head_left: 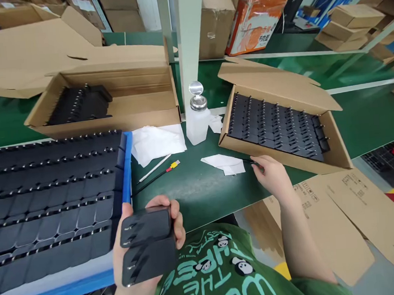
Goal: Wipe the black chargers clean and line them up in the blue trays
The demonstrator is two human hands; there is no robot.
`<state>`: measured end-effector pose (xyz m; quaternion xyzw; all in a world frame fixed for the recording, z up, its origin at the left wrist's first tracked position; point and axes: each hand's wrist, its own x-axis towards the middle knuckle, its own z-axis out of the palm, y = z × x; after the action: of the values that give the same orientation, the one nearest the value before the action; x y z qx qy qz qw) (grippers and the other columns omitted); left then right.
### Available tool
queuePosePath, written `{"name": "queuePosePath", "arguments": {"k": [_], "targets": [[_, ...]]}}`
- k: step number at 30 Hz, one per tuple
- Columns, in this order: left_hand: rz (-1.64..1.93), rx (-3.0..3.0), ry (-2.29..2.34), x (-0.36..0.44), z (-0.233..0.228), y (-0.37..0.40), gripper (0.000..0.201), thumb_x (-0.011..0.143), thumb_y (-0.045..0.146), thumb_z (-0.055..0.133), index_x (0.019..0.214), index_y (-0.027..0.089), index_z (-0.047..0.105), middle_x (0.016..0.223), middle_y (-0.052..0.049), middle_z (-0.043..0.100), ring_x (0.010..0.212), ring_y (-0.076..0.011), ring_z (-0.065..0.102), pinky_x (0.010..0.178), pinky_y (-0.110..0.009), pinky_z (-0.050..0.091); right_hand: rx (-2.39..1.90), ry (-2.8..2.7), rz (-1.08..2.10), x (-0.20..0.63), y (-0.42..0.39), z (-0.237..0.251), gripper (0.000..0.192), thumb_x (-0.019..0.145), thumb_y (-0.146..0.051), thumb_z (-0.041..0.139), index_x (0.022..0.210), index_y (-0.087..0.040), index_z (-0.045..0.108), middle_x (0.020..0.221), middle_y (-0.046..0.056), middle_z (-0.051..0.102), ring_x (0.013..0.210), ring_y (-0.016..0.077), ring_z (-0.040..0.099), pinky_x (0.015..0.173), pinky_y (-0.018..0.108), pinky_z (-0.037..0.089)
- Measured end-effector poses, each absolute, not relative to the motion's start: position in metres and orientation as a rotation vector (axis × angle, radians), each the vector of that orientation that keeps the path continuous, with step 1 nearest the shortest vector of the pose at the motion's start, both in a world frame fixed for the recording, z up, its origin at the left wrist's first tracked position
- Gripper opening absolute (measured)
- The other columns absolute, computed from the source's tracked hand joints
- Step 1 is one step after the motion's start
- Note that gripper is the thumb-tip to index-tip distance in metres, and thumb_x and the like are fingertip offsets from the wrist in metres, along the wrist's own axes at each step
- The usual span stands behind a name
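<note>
Two black plugs (146, 244) were gripped, one stacked above the other, in the left hand (136, 247) beside the blue tray (126, 166). A thin black tool (252, 162) was pinched in the right hand (272, 175), near the front wall of the cardboard box (279, 157).

Green T-shirt, mint lettering, panda prints, bare forearms

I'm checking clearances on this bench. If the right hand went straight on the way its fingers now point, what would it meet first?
The right hand points up and left over the green mat, holding a thin dark tool. Going on, it would probably meet the folded white wipe first, then the white dispenser bottle; depth is uncertain.
</note>
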<state>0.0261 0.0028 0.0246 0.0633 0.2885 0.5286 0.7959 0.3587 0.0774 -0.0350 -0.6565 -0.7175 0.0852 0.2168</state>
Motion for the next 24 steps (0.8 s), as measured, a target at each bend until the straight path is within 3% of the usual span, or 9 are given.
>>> {"name": "queuePosePath", "arguments": {"k": [3,6,10,12,14,17,21,24], "targets": [[1.106,0.135,0.600,0.038,0.027,0.005,0.041,0.084,0.057,0.072,0.092,0.016,0.072,0.081,-0.005,0.063,0.062,-0.0171,0.064,0.051,-0.027,0.056,-1.865,-2.094,0.147,0.357,0.084,-0.045,0.028,0.093,-0.024,0.049,0.102,-0.017,0.074,0.108,0.014,0.073,0.093,0.0286,0.067,0.071,0.039,0.055],[1.098,0.151,0.556,0.043,0.029,0.005,0.041,0.087,0.056,0.069,0.093,0.016,0.071,0.083,-0.006,0.064,0.064,-0.0178,0.065,0.053,-0.027,0.055,-1.885,-2.132,0.062,0.357,0.086,-0.044,0.025,0.096,-0.024,0.048,0.092,-0.015,0.071,0.094,0.017,0.073,0.095,0.0326,0.064,0.069,0.039,0.051],[1.096,0.159,0.510,0.045,0.031,0.004,0.041,0.088,0.055,0.069,0.094,0.015,0.071,0.086,-0.007,0.065,0.068,-0.0200,0.066,0.055,-0.029,0.056,-1.876,-2.100,0.021,0.360,0.070,-0.021,0.024,0.099,-0.024,0.045,0.106,-0.015,0.066,0.093,0.015,0.071,0.088,0.0307,0.064,0.065,0.037,0.049],[1.103,0.140,0.506,0.046,0.032,0.004,0.041,0.088,0.055,0.068,0.095,0.015,0.072,0.087,-0.007,0.065,0.069,-0.0204,0.067,0.056,-0.029,0.057,-1.715,-2.034,0.261,0.357,0.058,-0.001,0.022,0.100,-0.023,0.047,0.111,-0.020,0.065,0.097,0.011,0.070,0.083,0.0251,0.066,0.064,0.034,0.051],[1.111,0.130,0.502,0.048,0.032,0.004,0.042,0.090,0.056,0.065,0.095,0.014,0.072,0.088,-0.007,0.065,0.069,-0.0203,0.068,0.056,-0.029,0.056,-1.324,-1.863,0.710,0.347,0.046,0.019,0.022,0.100,-0.020,0.048,0.110,-0.025,0.067,0.094,0.007,0.068,0.076,0.0205,0.066,0.058,0.031,0.053],[1.115,0.143,0.478,0.050,0.031,0.005,0.045,0.092,0.057,0.061,0.096,0.014,0.072,0.088,-0.007,0.065,0.067,-0.0207,0.068,0.056,-0.029,0.056,-0.786,-1.627,1.094,0.318,0.038,0.043,0.032,0.099,-0.010,0.047,0.104,-0.029,0.072,0.087,0.005,0.069,0.074,0.0198,0.070,0.056,0.031,0.058],[1.145,0.071,0.500,0.050,0.031,0.003,0.045,0.094,0.056,0.059,0.095,0.013,0.071,0.088,-0.007,0.065,0.068,-0.0200,0.068,0.057,-0.029,0.056,-0.746,-1.829,0.995,0.273,0.037,0.054,0.043,0.090,0.003,0.054,0.109,-0.031,0.073,0.103,0.003,0.075,0.091,0.0204,0.075,0.076,0.033,0.065],[1.172,0.034,0.518,0.048,0.031,0.000,0.045,0.094,0.056,0.058,0.094,0.013,0.071,0.087,-0.007,0.065,0.066,-0.0191,0.067,0.056,-0.028,0.056,-0.738,-1.847,0.779,0.255,0.035,0.050,0.050,0.083,0.011,0.060,0.114,-0.026,0.072,0.110,0.004,0.075,0.094,0.0189,0.075,0.076,0.029,0.066]]}}
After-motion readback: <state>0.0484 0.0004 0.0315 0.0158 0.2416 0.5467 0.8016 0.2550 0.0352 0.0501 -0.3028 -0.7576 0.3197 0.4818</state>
